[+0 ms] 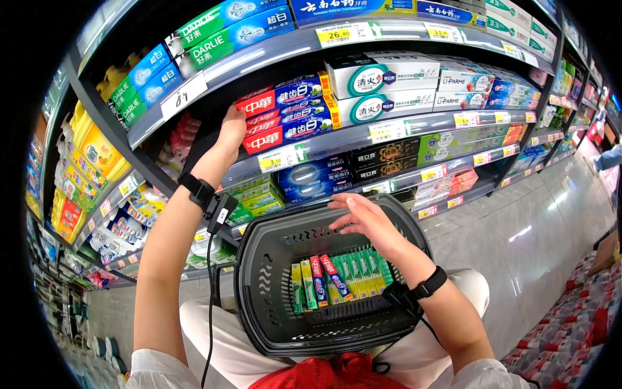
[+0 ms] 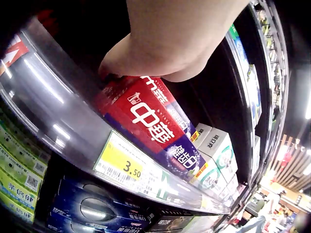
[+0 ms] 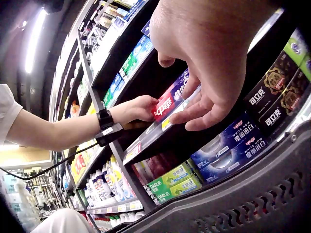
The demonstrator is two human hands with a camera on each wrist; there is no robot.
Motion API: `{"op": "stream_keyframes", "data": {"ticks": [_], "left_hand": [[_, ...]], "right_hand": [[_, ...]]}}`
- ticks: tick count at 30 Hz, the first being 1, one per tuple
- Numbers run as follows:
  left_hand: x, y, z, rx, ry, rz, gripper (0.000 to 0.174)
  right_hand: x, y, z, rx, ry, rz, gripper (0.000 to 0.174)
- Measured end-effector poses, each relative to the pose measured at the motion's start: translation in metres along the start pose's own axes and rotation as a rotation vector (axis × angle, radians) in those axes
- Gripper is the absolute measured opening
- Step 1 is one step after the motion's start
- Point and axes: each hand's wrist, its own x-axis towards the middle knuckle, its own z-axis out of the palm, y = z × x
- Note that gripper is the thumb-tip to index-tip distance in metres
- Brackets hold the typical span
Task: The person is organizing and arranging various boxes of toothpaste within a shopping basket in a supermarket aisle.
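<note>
Red and blue toothpaste boxes (image 1: 285, 117) lie stacked on the middle shelf. My left hand (image 1: 230, 133) is at the left end of this stack, its fingers reaching back into the shelf and mostly hidden. Seen from the left wrist, the hand (image 2: 170, 48) covers the red end of the toothpaste boxes (image 2: 146, 121); I cannot tell whether it grips one. My right hand (image 1: 369, 223) hovers above the black shopping basket (image 1: 249, 285) with loosely spread fingers and nothing in them. Inside the basket stand green and yellow boxes (image 1: 363, 272) and two red and blue toothpaste boxes (image 1: 317, 275).
White toothpaste boxes (image 1: 389, 81) sit right of the stack. Green and blue boxes (image 1: 227, 32) fill the shelf above, dark blue boxes (image 1: 314, 178) the one below. A price rail (image 1: 350, 146) edges the middle shelf. The basket rests between the person's knees.
</note>
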Motion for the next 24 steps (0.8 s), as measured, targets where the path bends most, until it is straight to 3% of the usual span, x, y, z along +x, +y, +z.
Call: {"op": "stream_keyframes", "data": {"ticks": [4,6,7,10,12,14,16,18,20,22,23,24], "left_hand": [[-0.007,-0.001,0.008,0.001,0.104,0.036,0.044],[-0.022,-0.003,0.010,0.365,0.310,0.444,0.046],[-0.044,0.006,0.015,0.412,0.256,0.638,0.046],[-0.110,0.019,0.037,0.592,0.031,1.026,0.052],[-0.144,-0.002,0.047,0.851,-0.460,1.176,0.047],[-0.179,-0.041,0.075,0.861,-0.802,1.477,0.038],[-0.211,-0.094,0.101,0.872,-1.050,1.364,0.034],[-0.249,-0.172,0.120,0.832,-1.196,1.091,0.032],[-0.286,-0.253,0.134,0.970,-1.340,0.966,0.034],[-0.312,-0.282,0.146,1.198,-1.533,0.907,0.032],[-0.321,-0.281,0.152,1.339,-1.546,0.979,0.025],[-0.334,-0.309,0.156,1.242,-1.433,0.901,0.020]], "right_hand": [[-0.001,-0.001,-0.001,0.012,0.017,-0.013,0.049],[-0.002,-0.007,-0.006,0.005,0.031,-0.041,0.052],[0.001,-0.007,-0.011,0.016,0.044,-0.089,0.052],[0.001,-0.020,-0.029,0.076,0.152,-0.194,0.046],[0.003,-0.026,-0.040,-0.008,0.292,-0.190,0.045],[-0.001,-0.032,-0.042,-0.121,0.422,-0.163,0.044],[-0.004,-0.033,-0.044,-0.065,0.454,-0.150,0.044],[-0.006,-0.033,-0.041,-0.021,0.476,-0.130,0.044],[-0.007,-0.032,-0.039,0.033,0.423,-0.183,0.042],[-0.008,-0.035,-0.037,0.061,0.434,-0.186,0.040],[-0.008,-0.036,-0.038,0.061,0.436,-0.190,0.041],[-0.009,-0.038,-0.039,0.061,0.439,-0.195,0.041]]}}
